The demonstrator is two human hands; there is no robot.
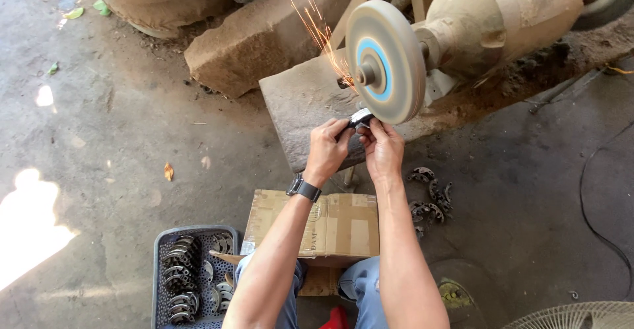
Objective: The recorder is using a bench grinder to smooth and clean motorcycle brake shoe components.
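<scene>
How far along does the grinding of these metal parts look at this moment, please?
Possibly done: a small pile of curved parts on the floor. In hand: both the left hand and right hand press one metal piece to the sparking wheel. Possibly left: many parts in the crate.

A small curved metal part (360, 117), dark with a bright ground face, is held tilted against the lower rim of the round grey grinding wheel (385, 61) with its blue ring, and orange sparks (320, 35) fly up to the left.
</scene>
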